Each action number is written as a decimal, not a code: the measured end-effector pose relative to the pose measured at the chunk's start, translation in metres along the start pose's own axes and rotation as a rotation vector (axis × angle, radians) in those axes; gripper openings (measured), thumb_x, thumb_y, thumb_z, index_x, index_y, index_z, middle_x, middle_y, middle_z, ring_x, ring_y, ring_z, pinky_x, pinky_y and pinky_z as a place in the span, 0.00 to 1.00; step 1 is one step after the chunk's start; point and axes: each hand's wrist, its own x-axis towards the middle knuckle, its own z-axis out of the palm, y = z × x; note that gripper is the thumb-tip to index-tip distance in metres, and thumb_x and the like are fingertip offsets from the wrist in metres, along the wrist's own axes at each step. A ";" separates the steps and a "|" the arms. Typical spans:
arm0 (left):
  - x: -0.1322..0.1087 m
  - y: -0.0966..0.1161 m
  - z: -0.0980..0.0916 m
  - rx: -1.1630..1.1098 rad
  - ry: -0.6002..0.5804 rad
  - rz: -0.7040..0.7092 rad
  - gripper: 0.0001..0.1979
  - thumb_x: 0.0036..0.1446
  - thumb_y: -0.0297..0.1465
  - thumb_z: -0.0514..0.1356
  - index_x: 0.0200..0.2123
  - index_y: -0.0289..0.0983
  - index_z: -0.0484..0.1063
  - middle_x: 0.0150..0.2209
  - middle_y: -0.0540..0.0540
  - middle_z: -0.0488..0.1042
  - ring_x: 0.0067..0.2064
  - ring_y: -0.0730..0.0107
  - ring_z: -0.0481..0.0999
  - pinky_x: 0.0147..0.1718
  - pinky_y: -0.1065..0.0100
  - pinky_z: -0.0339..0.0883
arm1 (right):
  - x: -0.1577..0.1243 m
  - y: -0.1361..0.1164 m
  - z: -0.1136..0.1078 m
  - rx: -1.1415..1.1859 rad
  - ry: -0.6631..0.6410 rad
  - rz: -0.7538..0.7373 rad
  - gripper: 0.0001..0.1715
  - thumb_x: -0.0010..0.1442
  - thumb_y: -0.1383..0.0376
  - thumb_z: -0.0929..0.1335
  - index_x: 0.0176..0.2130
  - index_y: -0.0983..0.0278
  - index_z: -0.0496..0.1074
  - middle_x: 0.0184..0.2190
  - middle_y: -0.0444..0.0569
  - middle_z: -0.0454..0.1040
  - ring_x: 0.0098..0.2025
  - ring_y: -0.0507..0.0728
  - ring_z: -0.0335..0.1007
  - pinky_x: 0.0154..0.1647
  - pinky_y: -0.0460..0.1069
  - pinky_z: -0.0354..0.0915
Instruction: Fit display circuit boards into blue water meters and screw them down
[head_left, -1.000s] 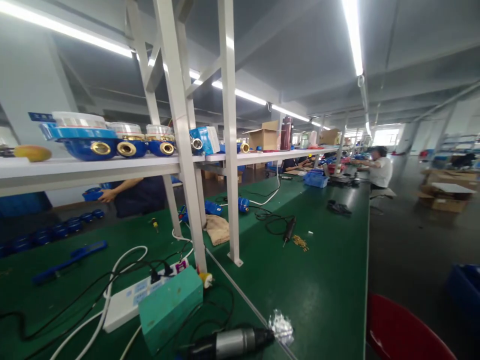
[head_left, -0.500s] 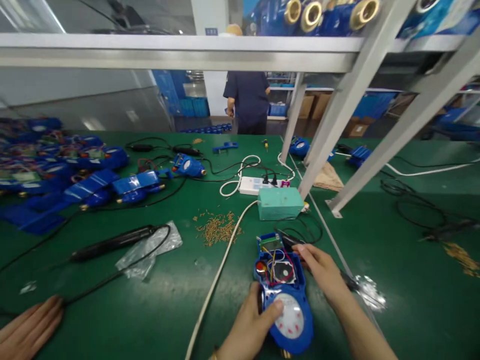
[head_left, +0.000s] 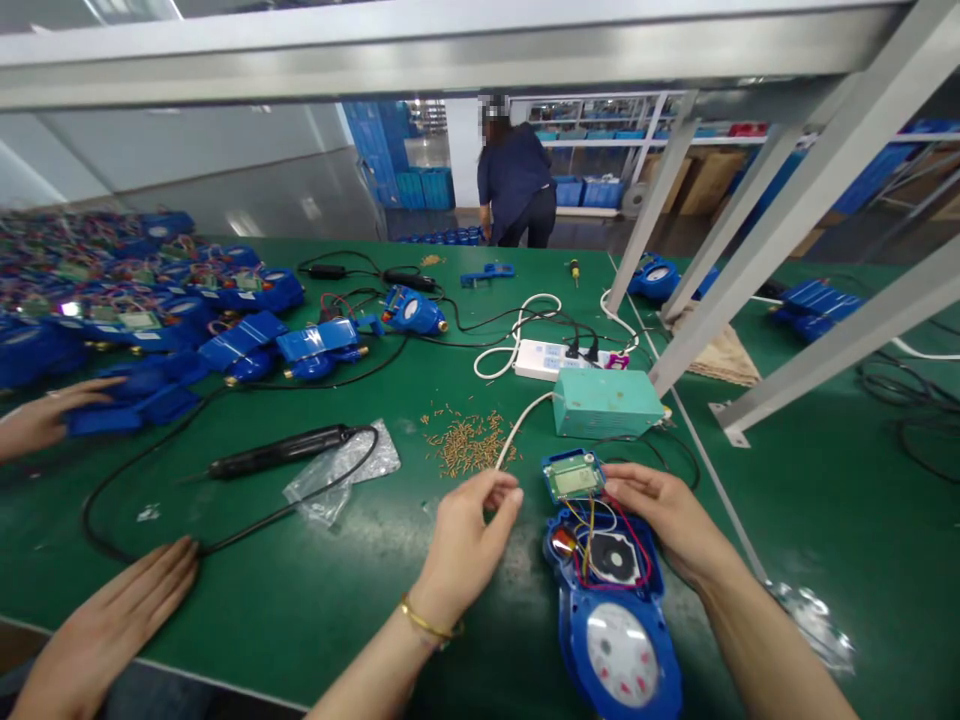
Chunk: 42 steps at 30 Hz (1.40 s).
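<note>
You are seemingly positioning the circuit board [head_left: 574, 478], right hand [head_left: 675, 518] holding it, left hand [head_left: 465, 538] hanging narrowly open; next is needing alignment.

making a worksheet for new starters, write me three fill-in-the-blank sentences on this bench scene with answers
The left hand has a gold-coloured ____ at its wrist.
The right hand touches the blue frame around a ____ circuit board.
The screws lie to the ____ of the teal box.
Missing words: bracelet; green; left.
</note>
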 end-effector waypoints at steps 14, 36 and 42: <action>0.033 0.015 0.026 -0.032 0.050 0.211 0.22 0.52 0.29 0.66 0.51 0.42 0.68 0.55 0.42 0.67 0.58 0.58 0.67 0.57 0.53 0.66 | -0.008 -0.013 0.012 -0.033 -0.035 -0.041 0.31 0.37 0.50 0.80 0.37 0.67 0.77 0.30 0.51 0.80 0.32 0.55 0.74 0.36 0.48 0.69; 0.025 0.027 0.056 0.259 0.289 0.443 0.05 0.60 0.25 0.60 0.39 0.37 0.74 0.59 0.40 0.70 0.63 0.55 0.62 0.60 0.48 0.65 | -0.018 -0.018 0.031 -0.293 0.083 -0.270 0.23 0.44 0.51 0.72 0.34 0.65 0.75 0.30 0.52 0.78 0.32 0.58 0.73 0.36 0.51 0.70; 0.028 0.027 0.058 0.105 0.266 0.351 0.05 0.56 0.23 0.63 0.35 0.39 0.74 0.57 0.43 0.72 0.62 0.54 0.63 0.60 0.44 0.64 | -0.017 -0.016 0.031 -0.301 0.077 -0.279 0.22 0.44 0.51 0.72 0.34 0.65 0.75 0.30 0.53 0.77 0.33 0.59 0.73 0.35 0.51 0.72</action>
